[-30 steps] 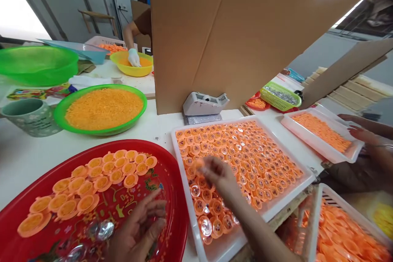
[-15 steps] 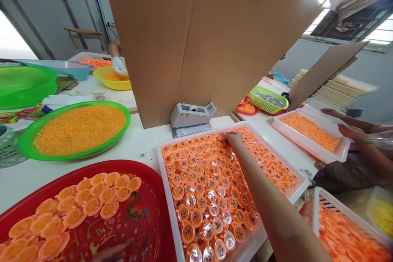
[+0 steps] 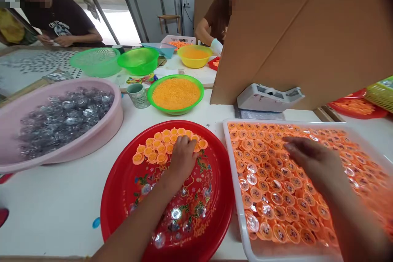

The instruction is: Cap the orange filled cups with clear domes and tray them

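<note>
Though neither visibly grips, left hand [image 3: 182, 159] curled on orange cups [image 3: 159, 147], right hand [image 3: 313, 159] open over white tray [image 3: 233, 172].

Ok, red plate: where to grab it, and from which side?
Best bet: take the raised rim of the red plate from its left side, fingers under the lip. That stretch of rim looks bare, while the right edge crowds the white tray and the left hand rests on the orange discs.
</note>
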{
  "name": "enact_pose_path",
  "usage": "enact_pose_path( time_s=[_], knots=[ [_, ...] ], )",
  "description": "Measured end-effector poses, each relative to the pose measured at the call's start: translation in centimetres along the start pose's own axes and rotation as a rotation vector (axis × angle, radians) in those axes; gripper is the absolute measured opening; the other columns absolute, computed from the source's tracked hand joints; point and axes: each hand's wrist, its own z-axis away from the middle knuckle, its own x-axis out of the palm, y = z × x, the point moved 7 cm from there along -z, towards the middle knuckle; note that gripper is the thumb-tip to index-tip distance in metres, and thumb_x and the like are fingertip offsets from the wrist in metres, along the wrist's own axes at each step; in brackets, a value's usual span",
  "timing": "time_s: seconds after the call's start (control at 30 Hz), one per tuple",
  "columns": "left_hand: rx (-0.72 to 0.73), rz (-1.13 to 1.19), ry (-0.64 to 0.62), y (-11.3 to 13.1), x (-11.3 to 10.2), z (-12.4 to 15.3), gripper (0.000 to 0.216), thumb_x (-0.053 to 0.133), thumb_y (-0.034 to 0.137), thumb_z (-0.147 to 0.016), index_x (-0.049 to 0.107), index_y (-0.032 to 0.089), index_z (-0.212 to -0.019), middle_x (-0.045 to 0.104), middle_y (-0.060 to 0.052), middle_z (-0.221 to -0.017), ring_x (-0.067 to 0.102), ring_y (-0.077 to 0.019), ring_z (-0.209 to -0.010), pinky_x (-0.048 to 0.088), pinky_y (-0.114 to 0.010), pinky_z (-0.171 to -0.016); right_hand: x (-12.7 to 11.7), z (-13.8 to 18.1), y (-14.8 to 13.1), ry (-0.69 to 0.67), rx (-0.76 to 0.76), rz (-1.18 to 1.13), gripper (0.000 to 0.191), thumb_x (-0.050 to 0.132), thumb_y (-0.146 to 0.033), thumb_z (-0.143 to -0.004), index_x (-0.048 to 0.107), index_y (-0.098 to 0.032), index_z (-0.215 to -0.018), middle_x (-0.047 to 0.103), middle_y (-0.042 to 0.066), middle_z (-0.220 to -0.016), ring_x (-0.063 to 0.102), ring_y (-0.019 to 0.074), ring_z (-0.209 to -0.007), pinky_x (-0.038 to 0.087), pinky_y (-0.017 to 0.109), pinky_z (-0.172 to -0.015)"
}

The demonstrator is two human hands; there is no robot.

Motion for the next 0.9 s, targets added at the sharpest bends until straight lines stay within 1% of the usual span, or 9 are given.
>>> enact_pose_path(
  time_s=[0.1,0.17,0.23,0.33,0.57,0.63,0.7,0.8,0.9],
  knots=[
    [0.099,-0.045,-0.064,0.9,0.8,-1.1,0.016,0.053,0.006,-0.084,0.064,0.018,-0.083,0.055,-0.009,-0.09,0.049,-0.0274,-0.09,0.043,-0.04,-0.076,4.2,6.7,-4.9,-0.262,-0.151,-0.033,0.016,0.065,-0.036,-0.084,0.074,-0.028,-0.095,0.073,0.005,-0.089,0.068,0.0219,-0.076,0.052,0.034,-0.066],
    [0.147,-0.061,-0.101,1.3,1.0,-0.9,0.022,0.047,0.004,-0.086,0.063,0.018,-0.08,0.055,-0.009,-0.089,0.047,-0.0269,-0.091,0.041,-0.04,-0.077,6.9,10.7,-7.8,-0.399,-0.257,-0.082,0.014,0.06,-0.03,-0.088,0.072,-0.027,-0.094,0.072,0.003,-0.086,0.068,0.0201,-0.076,0.053,0.032,-0.068],
    [0.185,-0.064,-0.132,1.4,0.9,-0.2,0.024,0.045,0.004,-0.088,0.063,0.018,-0.082,0.056,-0.009,-0.09,0.047,-0.0262,-0.092,0.04,-0.041,-0.08,9.2,13.6,-9.5,-0.521,-0.296,-0.112,0.016,0.054,-0.023,-0.091,0.07,-0.025,-0.094,0.069,0.003,-0.084,0.066,0.0181,-0.074,0.052,0.03,-0.066],
    [0.229,-0.049,-0.165,1.5,0.6,1.1,0.023,0.044,0.006,-0.09,0.063,0.018,-0.089,0.059,-0.009,-0.093,0.047,-0.0257,-0.095,0.038,-0.041,-0.084,11.6,15.9,-10.4,-0.663,-0.273,-0.117,0.02,0.048,-0.016,-0.092,0.067,-0.022,-0.094,0.066,0.004,-0.085,0.064,0.0173,-0.073,0.05,0.028,-0.065],
    [0.305,-0.004,-0.191,2.1,-0.2,3.6,0.013,0.054,0.008,-0.087,0.06,0.018,-0.082,0.061,-0.006,-0.088,0.049,-0.0247,-0.091,0.038,-0.039,-0.08,15.2,18.7,-12.3,-0.862,-0.322,0.035,0.025,0.046,-0.003,-0.088,0.065,-0.019,-0.091,0.063,0.004,-0.089,0.062,0.0152,-0.075,0.047,0.024,-0.068],
    [0.29,0.004,-0.175,1.9,-0.4,4.0,0.007,0.059,0.01,-0.085,0.059,0.016,-0.087,0.061,-0.006,-0.092,0.049,-0.0252,-0.092,0.037,-0.04,-0.08,15.9,19.3,-12.4,-0.879,-0.348,0.104,0.025,0.045,-0.003,-0.089,0.065,-0.018,-0.092,0.064,0.004,-0.089,0.062,0.0149,-0.073,0.046,0.024,-0.068],
    [0.257,0.005,-0.149,1.4,-0.5,4.1,0.015,0.064,0.015,-0.084,0.059,0.015,-0.098,0.06,-0.009,-0.099,0.048,-0.027,-0.096,0.036,-0.042,-0.081,16.1,19.4,-12.2,-0.869,-0.349,0.132,0.025,0.046,-0.004,-0.089,0.066,-0.019,-0.092,0.065,0.005,-0.09,0.062,0.0148,-0.073,0.046,0.023,-0.068],
    [0.246,0.008,-0.14,1.0,-0.6,3.9,0.015,0.063,0.019,-0.086,0.06,0.016,-0.1,0.059,-0.011,-0.106,0.047,-0.0284,-0.1,0.035,-0.045,-0.084,16.0,17.9,-12.1,-0.844,-0.368,0.114,0.024,0.048,-0.004,-0.086,0.067,-0.019,-0.089,0.067,0.004,-0.087,0.063,0.0147,-0.074,0.046,0.023,-0.068],
    [0.267,0.025,-0.155,1.3,-0.8,3.9,0.008,0.057,0.013,-0.086,0.062,0.018,-0.089,0.059,-0.009,-0.102,0.048,-0.0275,-0.099,0.036,-0.044,-0.084,16.3,14.0,-12.5,-0.759,-0.394,0.142,0.024,0.053,-0.002,-0.081,0.068,-0.02,-0.081,0.069,0.002,-0.08,0.064,0.0145,-0.074,0.047,0.022,-0.07]
  ],
)
